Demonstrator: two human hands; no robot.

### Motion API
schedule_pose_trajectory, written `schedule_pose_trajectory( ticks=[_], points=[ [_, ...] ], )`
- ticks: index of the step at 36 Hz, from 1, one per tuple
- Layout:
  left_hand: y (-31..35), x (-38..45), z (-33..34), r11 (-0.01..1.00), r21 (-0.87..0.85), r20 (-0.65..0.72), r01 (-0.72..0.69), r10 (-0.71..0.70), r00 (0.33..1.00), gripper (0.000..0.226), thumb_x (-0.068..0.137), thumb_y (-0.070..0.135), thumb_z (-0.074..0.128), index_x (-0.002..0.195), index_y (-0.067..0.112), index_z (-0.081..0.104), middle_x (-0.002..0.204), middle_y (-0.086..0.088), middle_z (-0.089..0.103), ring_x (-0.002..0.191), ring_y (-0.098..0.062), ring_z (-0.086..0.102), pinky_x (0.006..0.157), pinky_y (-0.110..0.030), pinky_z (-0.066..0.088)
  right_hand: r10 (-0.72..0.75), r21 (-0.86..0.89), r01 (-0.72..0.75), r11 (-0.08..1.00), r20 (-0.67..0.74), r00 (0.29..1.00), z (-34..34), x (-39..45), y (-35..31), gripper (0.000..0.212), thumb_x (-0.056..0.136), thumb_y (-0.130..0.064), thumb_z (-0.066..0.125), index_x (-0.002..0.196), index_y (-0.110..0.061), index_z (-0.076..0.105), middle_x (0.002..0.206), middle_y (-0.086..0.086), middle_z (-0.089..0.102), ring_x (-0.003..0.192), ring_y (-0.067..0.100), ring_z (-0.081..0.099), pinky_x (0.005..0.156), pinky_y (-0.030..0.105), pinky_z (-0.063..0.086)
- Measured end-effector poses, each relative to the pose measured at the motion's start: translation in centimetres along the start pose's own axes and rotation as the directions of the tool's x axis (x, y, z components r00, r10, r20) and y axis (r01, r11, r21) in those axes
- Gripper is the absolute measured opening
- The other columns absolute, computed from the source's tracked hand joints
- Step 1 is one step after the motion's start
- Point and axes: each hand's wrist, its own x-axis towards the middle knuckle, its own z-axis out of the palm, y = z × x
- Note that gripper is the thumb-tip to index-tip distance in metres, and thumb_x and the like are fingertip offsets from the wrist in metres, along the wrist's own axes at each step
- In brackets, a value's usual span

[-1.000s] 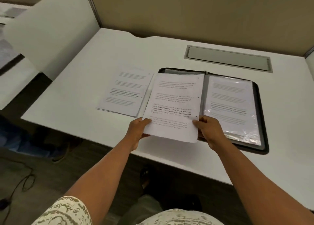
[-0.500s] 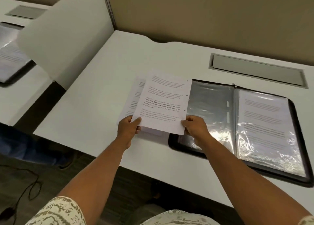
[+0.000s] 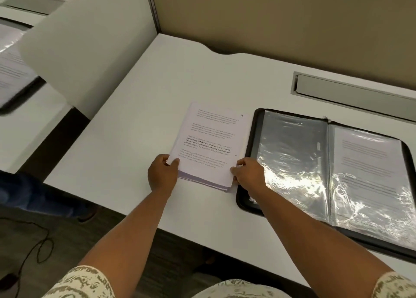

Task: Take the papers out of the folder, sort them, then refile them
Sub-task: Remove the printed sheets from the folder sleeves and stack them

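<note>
On white desk [image 3: 126, 126] | both hands' grip pinching paper stack [image 3: 207, 146] | folder [image 3: 326, 176] beside | tan partition [image 3: 281, 22], probably fabric

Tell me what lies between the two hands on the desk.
In the head view, the stack of papers lies between the left hand and the right hand; each grips a near corner.

Soft overhead light, bright glare on plastic sleeves [image 3: 292, 171], blurred left edge, wide-angle bending at borders

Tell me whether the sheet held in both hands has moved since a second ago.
Yes. The sheet went left, off the open folder, onto the paper stack beside it.
</note>
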Motion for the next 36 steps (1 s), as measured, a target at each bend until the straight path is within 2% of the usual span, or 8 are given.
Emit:
schedule_pose_trajectory(
  ticks=[5,10,13,16,24,28,31,36],
  points=[
    [-0.6,0.1,-0.2,0.997,0.069,0.006,0.015,-0.016,1.0,0.035,0.089,0.024,0.071,0.121,0.011,0.063,0.115,-0.011,0.067,0.099,-0.028,0.065,0.086,-0.037,0.053,-0.074,-0.12,0.071,0.99,-0.017,0.997,0.2,0.2,0.4,0.017,0.089,-0.022,0.071,0.102,-0.015,0.062,0.097,0.003,0.069,0.076,0.021,0.071,0.075,0.037,0.061],
    [-0.8,-0.2,-0.1,0.988,0.15,-0.006,-0.028,0.029,1.0,0.04,0.09,0.027,0.069,0.127,0.013,0.058,0.123,-0.011,0.057,0.097,-0.025,0.06,0.079,-0.032,0.049,-0.116,-0.118,0.11,0.987,-0.048,0.992,-0.5,-0.2,0.6,0.024,0.094,-0.024,0.065,0.115,-0.012,0.064,0.101,0.003,0.069,0.082,0.021,0.069,0.081,0.04,0.06],
    [-0.4,-0.6,0.3,0.983,0.158,-0.025,-0.095,0.101,0.995,0.039,0.09,0.028,0.07,0.126,0.015,0.058,0.123,-0.01,0.055,0.099,-0.025,0.061,0.079,-0.033,0.052,-0.155,-0.089,0.147,0.985,-0.102,0.983,-1.8,-0.8,1.0,0.016,0.095,-0.018,0.062,0.108,-0.012,0.067,0.092,0.0,0.068,0.079,0.02,0.069,0.078,0.042,0.061],
    [0.4,-1.2,1.2,0.975,0.144,-0.009,-0.172,0.175,0.985,0.034,0.091,0.027,0.069,0.123,0.017,0.059,0.119,-0.007,0.056,0.09,-0.017,0.057,0.076,-0.029,0.05,-0.208,-0.11,0.191,0.975,-0.167,0.964,-3.8,-1.5,1.7,0.013,0.094,-0.013,0.058,0.101,-0.013,0.069,0.086,-0.002,0.069,0.077,0.016,0.066,0.073,0.033,0.059],
    [3.5,-4.6,6.0,0.924,0.104,0.146,-0.367,0.351,0.925,0.025,0.092,0.024,0.069,0.115,0.018,0.062,0.107,0.0,0.057,0.088,-0.014,0.056,0.076,-0.025,0.046,-0.261,-0.207,0.209,0.956,-0.266,0.928,-10.3,-2.6,6.0,0.024,0.096,-0.018,0.059,0.117,-0.014,0.069,0.115,0.002,0.068,0.097,0.015,0.064,0.086,0.026,0.046],
    [5.2,-7.2,9.1,0.894,0.064,0.24,-0.443,0.417,0.876,0.022,0.092,0.022,0.068,0.113,0.02,0.064,0.1,0.007,0.058,0.089,-0.012,0.059,0.077,-0.023,0.045,-0.234,-0.229,0.162,0.96,-0.336,0.912,-14.0,-3.6,9.0,0.029,0.095,-0.019,0.058,0.123,-0.017,0.067,0.124,0.004,0.065,0.097,0.013,0.061,0.089,0.028,0.045],
    [7.0,-9.7,11.5,0.887,0.015,0.314,-0.461,0.433,0.845,0.017,0.093,0.019,0.063,0.109,0.021,0.067,0.093,0.011,0.061,0.085,-0.012,0.061,0.076,-0.024,0.048,-0.216,-0.277,0.106,0.955,-0.405,0.889,-16.8,-4.4,11.4,0.034,0.092,-0.02,0.059,0.125,-0.016,0.066,0.125,0.01,0.064,0.11,0.027,0.061,0.094,0.039,0.047],
    [9.8,-13.9,15.4,0.877,-0.049,0.397,-0.478,0.456,0.796,0.016,0.093,0.022,0.06,0.107,0.025,0.067,0.095,0.012,0.065,0.08,-0.002,0.061,0.075,-0.022,0.05,-0.036,-0.358,-0.152,0.921,-0.466,0.884,-20.7,-5.5,15.2,0.052,0.092,-0.025,0.06,0.141,-0.014,0.051,0.148,0.013,0.046,0.134,0.036,0.042,0.104,0.054,0.04]
  ],
)
